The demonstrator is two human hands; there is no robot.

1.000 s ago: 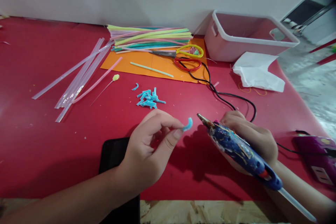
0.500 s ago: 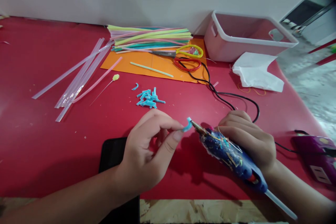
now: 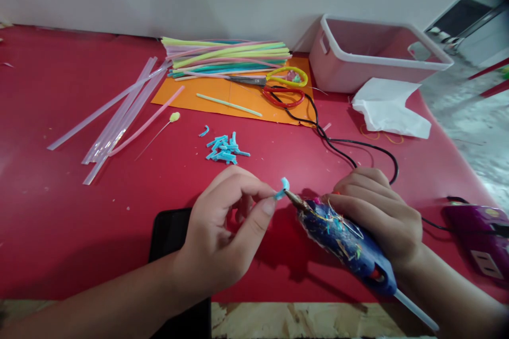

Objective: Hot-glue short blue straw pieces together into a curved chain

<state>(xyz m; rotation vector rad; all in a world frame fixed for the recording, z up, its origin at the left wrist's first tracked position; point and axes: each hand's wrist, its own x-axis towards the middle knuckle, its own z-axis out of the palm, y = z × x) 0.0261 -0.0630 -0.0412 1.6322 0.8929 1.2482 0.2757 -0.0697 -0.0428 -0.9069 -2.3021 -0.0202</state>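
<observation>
Between thumb and forefinger, my left hand [image 3: 228, 222] pinches a short curved blue piece of pipe cleaner [image 3: 284, 186]. My right hand [image 3: 376, 212] is wrapped round a blue hot glue gun [image 3: 345, 243], its body covered in dried glue and coloured bits. The gun's metal nozzle touches or almost touches the inner side of the curved piece. A clear glue stick [image 3: 417, 310] sticks out of the gun's back end. Beyond my left hand lies a small heap of cut blue pipe cleaner pieces [image 3: 226, 148], with one curved piece [image 3: 204, 131] apart from it.
Pipe cleaners [image 3: 230, 55] and scissors [image 3: 286, 96] lie on orange card [image 3: 178, 96]. Glue sticks [image 3: 119, 111] and a yellow-tipped wire [image 3: 174, 116] are left. A white bin [image 3: 358, 71], white paper [image 3: 392, 108] and purple power box [image 3: 475, 238] stand right. A phone [image 3: 169, 233] lies under my left forearm.
The glue gun's nozzle has shifted slightly left and down along the blue piece, and the gun's back end has swung left. My left hand has barely moved.
</observation>
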